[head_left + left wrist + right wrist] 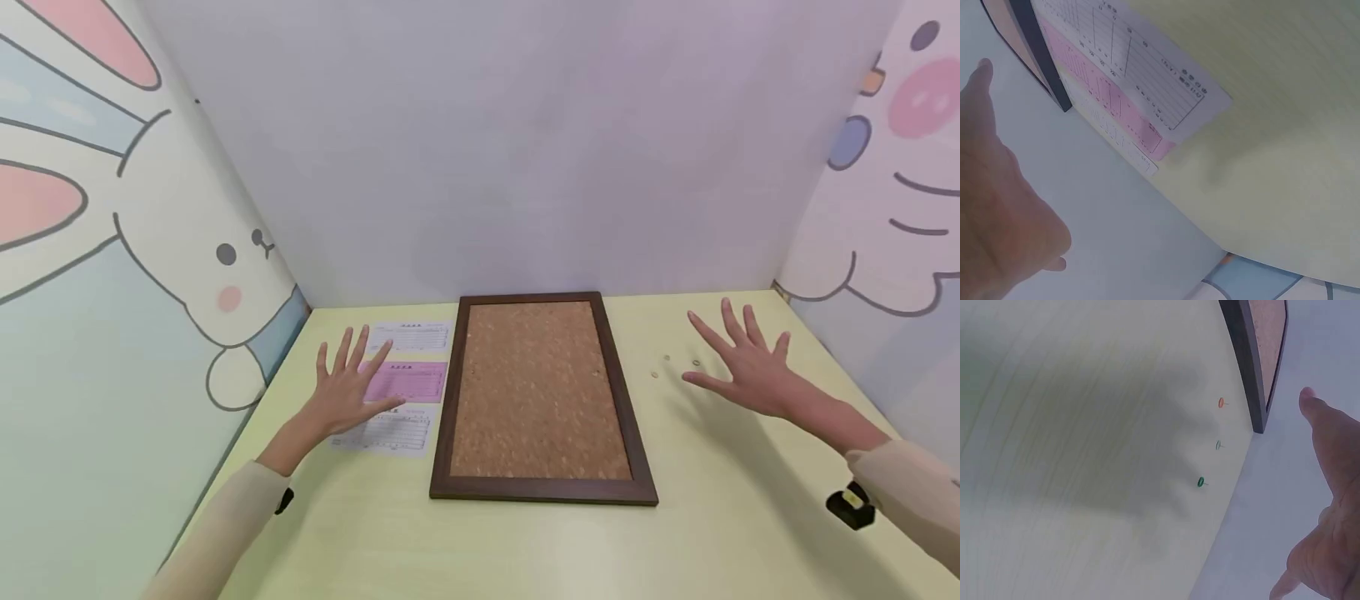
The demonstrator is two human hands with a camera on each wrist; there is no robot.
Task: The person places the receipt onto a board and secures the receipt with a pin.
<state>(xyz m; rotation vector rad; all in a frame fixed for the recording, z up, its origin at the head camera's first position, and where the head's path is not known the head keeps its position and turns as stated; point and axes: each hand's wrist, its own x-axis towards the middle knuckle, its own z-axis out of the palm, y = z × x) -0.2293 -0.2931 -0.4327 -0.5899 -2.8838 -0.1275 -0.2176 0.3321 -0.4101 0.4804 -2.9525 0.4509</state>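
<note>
Dialed in over the head cam, I've got the corkboard (540,392) in the middle of the tabletop (525,550), lying in its dark brown frame (543,489) with one short end up by the back wall (525,150) at twelve o'clock. Left hand (341,402) hangs at the board's nine o'clock, wide, fingers fanned and thumb aimed at about three. It's in the air over the left ends of three printed slips stacked in a column just beside the frame: a white top slip (416,336), then the pink slip (412,383), then a white lower slip (397,435).

Right hand (757,379) is at the board's three o'clock, also wide, fingers splayed, up off the tabletop with its shadow underneath. Between it and the board sit three little tacks. They're tiny on the head feed, but my right wrist feed shows an orange tack (1221,402), a pale tack (1218,445) and a dark green tack (1201,482), orange nearest the frame. Cartoon rabbit (187,233) on the wall at ten o'clock, pink-cheeked cartoon (926,100) at two.
</note>
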